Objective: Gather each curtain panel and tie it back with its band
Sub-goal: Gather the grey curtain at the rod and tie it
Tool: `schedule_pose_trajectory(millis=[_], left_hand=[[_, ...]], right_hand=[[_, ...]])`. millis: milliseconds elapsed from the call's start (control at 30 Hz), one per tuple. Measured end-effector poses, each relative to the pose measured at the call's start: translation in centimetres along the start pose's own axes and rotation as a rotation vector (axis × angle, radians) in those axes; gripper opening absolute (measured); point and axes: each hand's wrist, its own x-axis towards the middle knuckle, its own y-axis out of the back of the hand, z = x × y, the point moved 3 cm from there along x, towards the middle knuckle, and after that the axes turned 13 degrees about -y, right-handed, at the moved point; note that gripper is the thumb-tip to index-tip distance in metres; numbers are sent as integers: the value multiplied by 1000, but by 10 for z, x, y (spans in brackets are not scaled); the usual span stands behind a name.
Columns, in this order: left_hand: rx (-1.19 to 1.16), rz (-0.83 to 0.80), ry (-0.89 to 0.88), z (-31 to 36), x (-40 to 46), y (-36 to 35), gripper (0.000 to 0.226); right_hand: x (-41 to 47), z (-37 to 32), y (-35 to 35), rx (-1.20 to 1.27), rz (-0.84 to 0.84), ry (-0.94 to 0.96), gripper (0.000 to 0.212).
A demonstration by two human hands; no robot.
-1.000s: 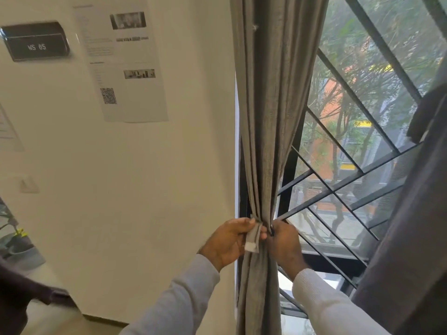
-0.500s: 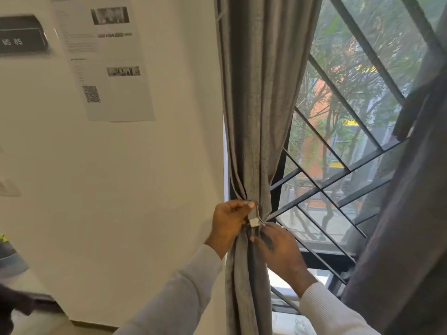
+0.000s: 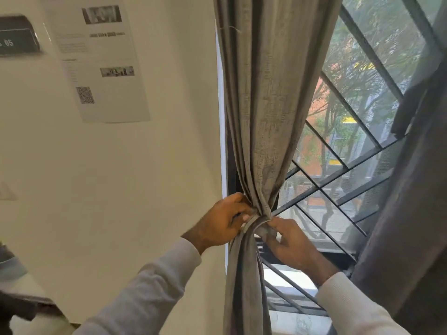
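Observation:
A grey curtain panel (image 3: 263, 112) hangs at the left edge of the window, bunched into a narrow waist. A grey band (image 3: 257, 224) wraps that waist. My left hand (image 3: 225, 223) grips the band and the bunched cloth from the left, fingers curled. My right hand (image 3: 290, 240) pinches the band's end from the right, just below the waist. A second, darker curtain panel (image 3: 416, 189) hangs loose along the right edge of the view; no band shows on it.
Behind the curtains is a window with a black diagonal metal grille (image 3: 338, 180). The cream wall (image 3: 145, 177) on the left carries a printed sheet (image 3: 101, 61) and a dark sign (image 3: 17, 37). A dark object (image 3: 14, 308) sits at the lower left.
The white tab at the band's end, visible between my hands before, is now covered. My right hand has dropped slightly below the waist and the band lies snug around the cloth.

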Motion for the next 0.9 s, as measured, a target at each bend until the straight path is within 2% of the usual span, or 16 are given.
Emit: schedule_pose_trajectory(millis=[100,200,267,367,467,533,600,667,733,767,833,900], left_hand=[[127,-174,-81,17,-5,11,38],[264,-411,-179,32,-3,26,49],[334,-508,-198,38,-1,38,45],[326,-461,-234,54,14,66,47],[309,-269,-317,73,47,100,33],[336,-170,-339,82,63,114,28],[356,-161,-349,86,66,118,29],[357,-211,-352,88,58,111,36],[365,-254,-342,85,42,96,46],[391,-266,-332,82,33,86,48],[430,-286,-308,76,16,63,44],[440,-288,-313,74,-1,40,31]], right_hand=[[-5,-6,-1,-104,-83,47,30],[-11,-12,0,-293,-231,122,61],[-12,-25,9,-369,-235,195,66],[0,-54,38,-200,-152,227,54],[23,-79,70,101,-24,206,27],[33,-86,79,302,21,183,24],[31,-89,76,408,37,188,27],[23,-86,66,379,62,189,21],[11,-69,51,319,71,166,3],[7,-58,43,295,76,133,8],[-3,-39,25,274,50,70,14],[-14,-27,11,298,10,33,8]])
